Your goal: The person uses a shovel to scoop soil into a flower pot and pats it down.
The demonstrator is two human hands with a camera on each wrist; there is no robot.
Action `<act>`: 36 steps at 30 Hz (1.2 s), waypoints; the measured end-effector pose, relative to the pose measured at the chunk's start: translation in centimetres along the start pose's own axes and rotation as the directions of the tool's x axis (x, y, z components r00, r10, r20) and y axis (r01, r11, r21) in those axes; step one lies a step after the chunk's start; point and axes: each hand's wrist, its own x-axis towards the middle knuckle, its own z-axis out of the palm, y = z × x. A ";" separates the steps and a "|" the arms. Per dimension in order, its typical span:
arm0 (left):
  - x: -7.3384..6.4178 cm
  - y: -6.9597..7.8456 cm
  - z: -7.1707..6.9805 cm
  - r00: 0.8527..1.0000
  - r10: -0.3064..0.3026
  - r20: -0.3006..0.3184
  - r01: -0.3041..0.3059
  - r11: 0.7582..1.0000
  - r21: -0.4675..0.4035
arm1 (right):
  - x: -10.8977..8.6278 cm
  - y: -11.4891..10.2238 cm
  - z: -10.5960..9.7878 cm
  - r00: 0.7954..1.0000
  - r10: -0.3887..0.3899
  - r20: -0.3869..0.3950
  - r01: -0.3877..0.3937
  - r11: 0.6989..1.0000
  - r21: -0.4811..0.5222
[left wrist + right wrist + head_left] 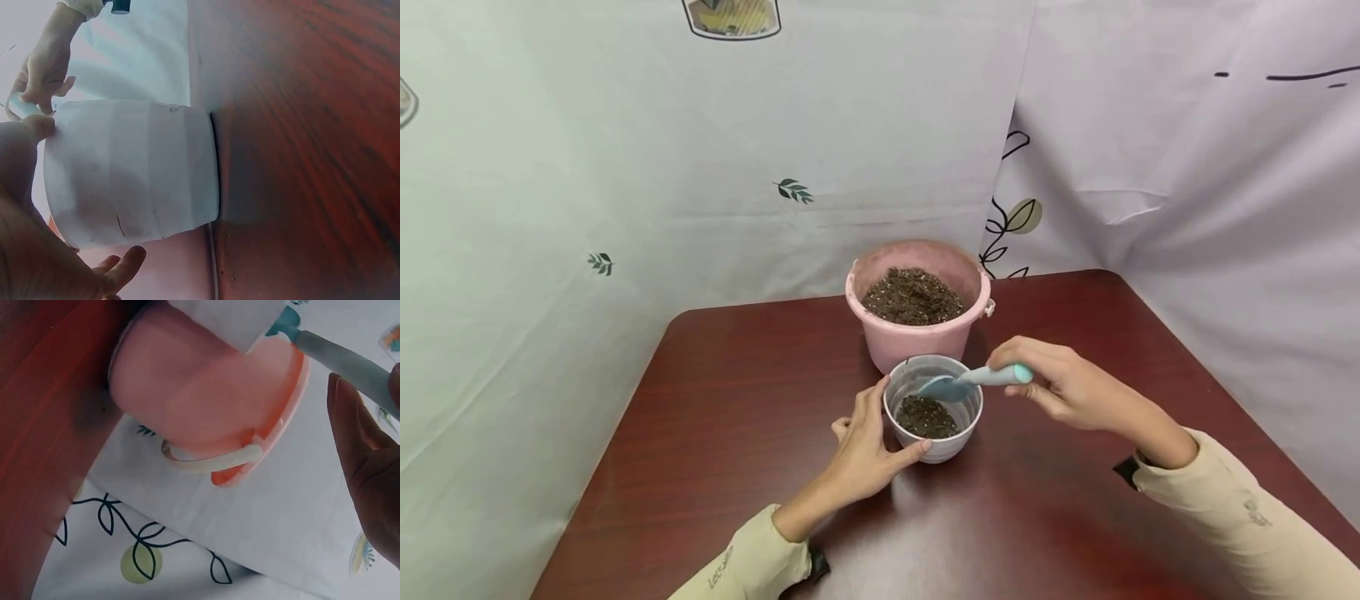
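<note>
The small trowel with a pale grey-white handle and a blue-teal blade (992,377) slants across the right rim of the round white plastic pot with ridged walls (945,452), its blade inside the pot; whether the blade touches the soil there cannot be told. Dark brown crumbly soil (927,420) covers the pot's bottom. The 2 hands are apart, on either side of the pot: the right hand (1067,385) pinches the trowel's handle to the pot's right, and the left hand (867,460) grips the pot from its left, thumb on the near side of the rim. Just behind the pot stands a round pink plastic bucket (917,342) with a white handle, holding more soil. Under the pot is a glossy red-brown wooden surface (752,400). Farther behind the pot hangs a white fabric backdrop with leaf prints (880,125).
</note>
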 end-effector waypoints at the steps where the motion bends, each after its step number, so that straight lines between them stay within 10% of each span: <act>1: 0.0 0.0 0.0 1.000 -0.001 -0.005 0.001 1.000 0.000 | -0.1 0.0 0.0 1.000 0.003 -0.004 -0.003 1.000 0.004; 8: 0.1 0.2 0.5 1.000 0.000 -0.017 0.000 0.999 -0.032 | -0.4 -0.9 -0.8 0.969 0.225 -0.098 -0.225 0.974 0.018; 15: 0.5 -0.4 -0.5 0.999 -0.054 -0.004 0.053 0.993 -0.108 | 0.6 -0.6 -2.3 0.791 0.582 -0.187 -0.513 0.799 0.314; 22: 4.1 -1.0 -4.8 0.987 -0.162 0.021 0.161 0.941 -0.299 | 2.9 1.8 -4.4 0.643 0.712 -0.281 -0.373 0.612 0.698; 26: 7.2 -1.2 -6.0 0.982 -0.187 0.021 0.181 0.904 -0.388 | 4.8 3.5 -4.9 0.566 0.756 -0.330 -0.369 0.590 0.718; 29: 9.2 -1.8 -5.9 0.977 -0.211 -0.029 0.179 0.890 -0.419 | 6.3 5.1 -4.4 0.560 0.751 -0.351 -0.455 0.632 0.627; 36: 10.6 -3.0 -4.3 0.973 -0.211 -0.095 0.140 0.864 -0.484 | 8.1 7.8 -2.2 0.681 0.658 -0.320 -0.632 0.750 0.197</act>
